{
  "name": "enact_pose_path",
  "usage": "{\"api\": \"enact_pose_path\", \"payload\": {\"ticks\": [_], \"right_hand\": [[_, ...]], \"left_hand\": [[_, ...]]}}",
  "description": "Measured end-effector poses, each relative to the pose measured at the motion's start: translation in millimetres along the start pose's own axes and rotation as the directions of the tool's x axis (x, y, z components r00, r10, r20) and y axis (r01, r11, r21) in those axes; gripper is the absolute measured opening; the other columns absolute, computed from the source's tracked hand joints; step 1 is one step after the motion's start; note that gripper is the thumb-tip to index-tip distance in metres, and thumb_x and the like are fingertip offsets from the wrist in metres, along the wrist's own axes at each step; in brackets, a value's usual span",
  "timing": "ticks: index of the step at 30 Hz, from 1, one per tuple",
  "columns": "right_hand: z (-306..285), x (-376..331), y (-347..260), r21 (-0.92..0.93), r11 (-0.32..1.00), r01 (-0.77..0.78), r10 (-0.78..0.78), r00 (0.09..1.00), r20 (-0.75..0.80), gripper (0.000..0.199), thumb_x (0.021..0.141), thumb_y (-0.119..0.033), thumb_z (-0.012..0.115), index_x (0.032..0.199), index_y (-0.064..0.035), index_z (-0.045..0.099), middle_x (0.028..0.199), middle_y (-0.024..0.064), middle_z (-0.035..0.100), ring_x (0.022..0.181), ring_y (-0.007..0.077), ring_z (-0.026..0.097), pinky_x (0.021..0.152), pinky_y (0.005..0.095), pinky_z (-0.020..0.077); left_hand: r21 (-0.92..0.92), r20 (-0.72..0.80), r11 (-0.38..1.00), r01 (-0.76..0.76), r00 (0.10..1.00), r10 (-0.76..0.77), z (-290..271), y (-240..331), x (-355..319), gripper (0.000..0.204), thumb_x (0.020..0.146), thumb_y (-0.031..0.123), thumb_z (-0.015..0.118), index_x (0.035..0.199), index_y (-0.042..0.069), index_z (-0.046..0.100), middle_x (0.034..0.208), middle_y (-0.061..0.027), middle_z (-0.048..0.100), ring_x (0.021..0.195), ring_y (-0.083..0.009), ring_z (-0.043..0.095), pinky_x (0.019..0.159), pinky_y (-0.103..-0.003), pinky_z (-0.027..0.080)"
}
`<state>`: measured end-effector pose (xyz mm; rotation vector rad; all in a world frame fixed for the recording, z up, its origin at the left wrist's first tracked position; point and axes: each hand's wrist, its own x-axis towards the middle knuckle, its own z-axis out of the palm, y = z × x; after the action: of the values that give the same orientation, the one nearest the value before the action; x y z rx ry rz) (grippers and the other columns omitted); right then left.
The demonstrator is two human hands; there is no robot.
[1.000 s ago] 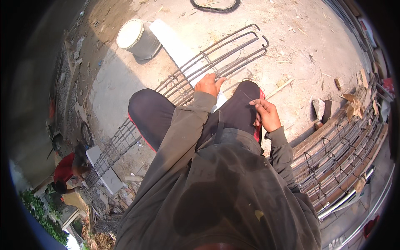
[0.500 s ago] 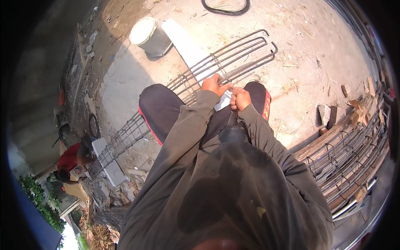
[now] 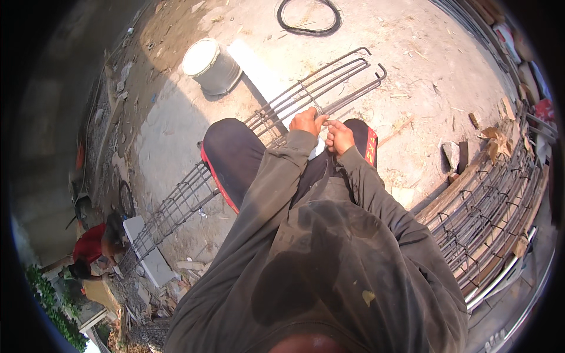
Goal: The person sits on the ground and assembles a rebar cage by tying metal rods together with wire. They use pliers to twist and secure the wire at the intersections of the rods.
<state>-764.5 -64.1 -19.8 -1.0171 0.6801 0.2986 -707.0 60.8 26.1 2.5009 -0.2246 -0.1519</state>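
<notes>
A long rebar cage point(image 3: 347, 73) of thin bars tied with square stirrups runs under my left knee, its hooked bar ends pointing to the upper right. My left hand point(image 3: 304, 122) is closed on the cage's near bars beside a stirrup. Right beside it, my right hand point(image 3: 340, 138) is closed with its fingertips pinched close to my left thumb. Whatever is in that pinch is too small to make out. A white block point(image 3: 250, 59) lies beneath the bars, and a white patch shows under my hands.
A bucket with a pale top point(image 3: 212, 65) stands beyond my left knee. Farther off lies a coil of dark wire point(image 3: 309, 29). On the right are stacked rebar cages point(image 3: 482, 223) and timber. A person in red point(image 3: 88, 244) crouches at the cage's far-left end, by another white block point(image 3: 150, 253).
The view has shifted slightly, bringing the wire coil lower in the picture. Both hands stay together at the same stirrup, with small finger movements.
</notes>
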Motion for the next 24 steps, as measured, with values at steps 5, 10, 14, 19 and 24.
{"api": "enact_pose_path", "payload": {"ticks": [5, 10, 14, 19, 24], "right_hand": [[6, 5, 4, 0.052, 0.997, 0.049, -0.047, 0.998, -0.035, 0.022, 0.102, -0.015, 0.054, 0.118, -0.0079, 0.067, 0.064, -0.0039, 0.05, 0.049, 0.0087, 0.049, 0.041, 0.0256, 0.0343], [7, 4, 3, -0.003, 0.995, 0.102, -0.102, 0.994, -0.036, 0.023, 0.102, -0.01, 0.053, 0.122, -0.0057, 0.064, 0.066, -0.0038, 0.047, 0.052, 0.0077, 0.044, 0.043, 0.0227, 0.0307], [13, 2, 4, 0.017, 0.992, 0.121, -0.12, 0.992, -0.046, 0.019, 0.102, -0.009, 0.052, 0.114, -0.0025, 0.065, 0.066, -0.003, 0.046, 0.052, 0.0073, 0.041, 0.045, 0.0233, 0.0337], [8, 5, 7, 0.027, 0.992, 0.121, -0.119, 0.992, -0.04, 0.015, 0.102, -0.008, 0.051, 0.108, -0.0013, 0.064, 0.066, -0.0027, 0.045, 0.052, 0.0071, 0.039, 0.046, 0.0247, 0.0353], [4, 7, 3, -0.086, 0.983, 0.165, -0.169, 0.985, -0.041, 0.016, 0.102, -0.008, 0.051, 0.105, -0.0005, 0.064, 0.065, -0.0025, 0.046, 0.052, 0.0073, 0.039, 0.047, 0.0248, 0.0351]], "left_hand": [[-0.087, 0.037, 0.994, 0.059, 0.998, -0.056, -3, -15, 15, 0.05, 0.077, 0.047, 0.086, 0.097, 0.002, 0.074, 0.086, -0.0221, 0.074, 0.082, -0.0367, 0.073, 0.075, -0.045, 0.057], [-0.255, 0.155, 0.96, 0.117, 0.985, -0.078, -5, -22, 23, 0.05, 0.075, 0.038, 0.089, 0.104, -0.002, 0.076, 0.089, -0.0182, 0.077, 0.081, -0.026, 0.075, 0.075, -0.038, 0.059], [-0.368, 0.2, 0.918, 0.149, 0.977, -0.079, -2, -29, 24, 0.044, 0.078, 0.032, 0.088, 0.105, -0.001, 0.077, 0.087, -0.0159, 0.077, 0.078, -0.023, 0.075, 0.073, -0.036, 0.059], [-0.382, 0.106, 0.915, 0.127, 0.99, -0.093, 4, -25, 12, 0.035, 0.08, 0.029, 0.085, 0.101, 0.001, 0.079, 0.087, -0.0141, 0.078, 0.078, -0.023, 0.075, 0.073, -0.036, 0.058], [-0.287, 0.038, 0.949, 0.133, 0.991, -0.127, -5, -3, 3, 0.033, 0.08, 0.031, 0.083, 0.096, 0.003, 0.08, 0.091, -0.0192, 0.077, 0.084, -0.0316, 0.075, 0.08, -0.039, 0.057]]}}
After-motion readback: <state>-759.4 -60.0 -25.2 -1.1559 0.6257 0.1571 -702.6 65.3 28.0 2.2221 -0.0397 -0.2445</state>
